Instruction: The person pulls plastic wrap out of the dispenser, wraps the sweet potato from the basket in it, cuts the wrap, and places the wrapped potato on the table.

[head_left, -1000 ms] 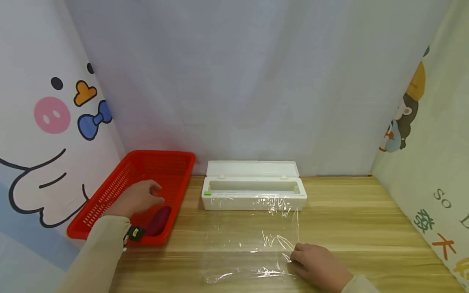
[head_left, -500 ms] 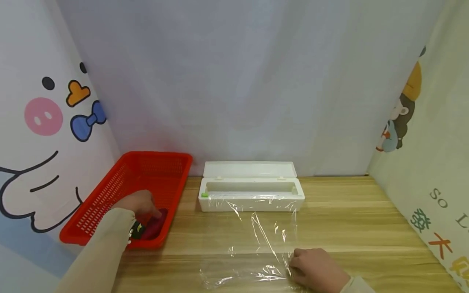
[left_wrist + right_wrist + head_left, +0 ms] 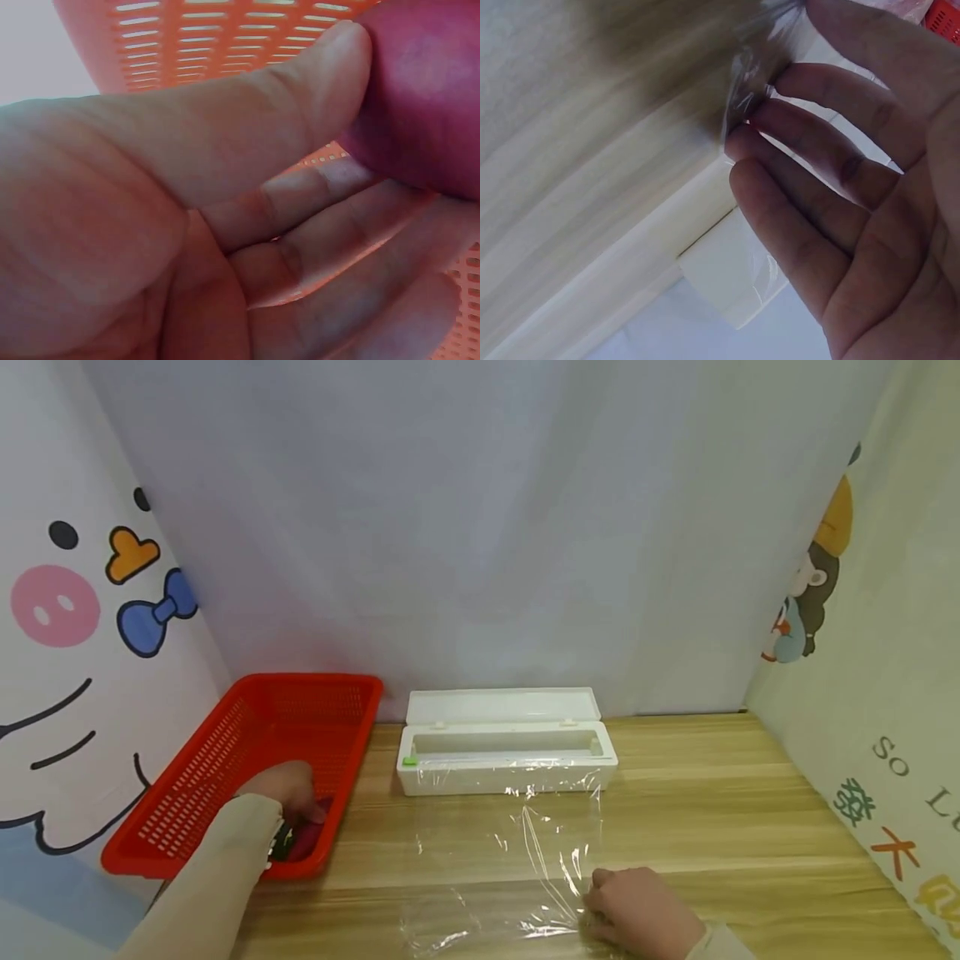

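Wooden table [image 3: 690, 810], pale curtain [image 3: 487, 527] behind; left hand [image 3: 285, 789] grasps a purple vegetable [image 3: 427, 97] in a basket [image 3: 315, 700]; right hand [image 3: 643, 912] pinches film [image 3: 536, 868].

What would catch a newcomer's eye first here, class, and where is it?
First, the bright red basket on the left, where the left grip holds a purple object. Then the open white box before the back curtain, with clear film running from it to the right grip.

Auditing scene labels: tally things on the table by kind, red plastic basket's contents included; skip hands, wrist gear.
Red slotted plastic basket: 1
White rectangular lidded box: 1
Clear plastic film sheet: 1
Purple-red smooth rounded object: 1
Total visible: 4
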The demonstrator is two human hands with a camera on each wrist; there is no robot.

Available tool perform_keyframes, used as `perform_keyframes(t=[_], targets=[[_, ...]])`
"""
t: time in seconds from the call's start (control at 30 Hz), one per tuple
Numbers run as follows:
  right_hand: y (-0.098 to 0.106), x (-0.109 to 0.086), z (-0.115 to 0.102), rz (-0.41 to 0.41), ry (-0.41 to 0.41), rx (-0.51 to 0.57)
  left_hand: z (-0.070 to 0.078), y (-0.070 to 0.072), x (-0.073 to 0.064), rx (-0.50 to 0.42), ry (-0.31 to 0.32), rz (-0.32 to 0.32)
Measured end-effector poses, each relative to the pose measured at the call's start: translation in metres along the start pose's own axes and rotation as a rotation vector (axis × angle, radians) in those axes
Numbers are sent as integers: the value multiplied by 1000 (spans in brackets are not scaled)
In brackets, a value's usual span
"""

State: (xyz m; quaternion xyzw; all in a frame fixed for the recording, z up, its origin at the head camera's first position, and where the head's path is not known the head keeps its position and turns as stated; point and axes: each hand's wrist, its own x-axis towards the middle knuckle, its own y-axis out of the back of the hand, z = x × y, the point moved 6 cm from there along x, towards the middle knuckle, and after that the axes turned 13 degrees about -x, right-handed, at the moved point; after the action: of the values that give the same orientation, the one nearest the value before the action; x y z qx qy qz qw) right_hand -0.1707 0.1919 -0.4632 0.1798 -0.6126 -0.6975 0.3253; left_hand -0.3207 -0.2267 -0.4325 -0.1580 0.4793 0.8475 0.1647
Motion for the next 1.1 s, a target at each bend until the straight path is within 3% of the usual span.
perform_keyframes(t=[0.23, 0.4, 0.6, 0.83, 1.1], targets=[[6, -2, -4, 89, 38, -32, -4, 0, 0, -15, 33, -2], [7, -1, -5, 101, 64, -48, -5, 0, 0, -28, 35, -5], [8, -1, -5, 100, 79, -50, -5, -1, 0, -21, 47, 0], [6, 0, -3, 40, 35, -14, 0, 0, -4, 36, 14, 13], [5, 2, -4, 35, 58, -39, -4, -1, -3, 13, 16, 21]])
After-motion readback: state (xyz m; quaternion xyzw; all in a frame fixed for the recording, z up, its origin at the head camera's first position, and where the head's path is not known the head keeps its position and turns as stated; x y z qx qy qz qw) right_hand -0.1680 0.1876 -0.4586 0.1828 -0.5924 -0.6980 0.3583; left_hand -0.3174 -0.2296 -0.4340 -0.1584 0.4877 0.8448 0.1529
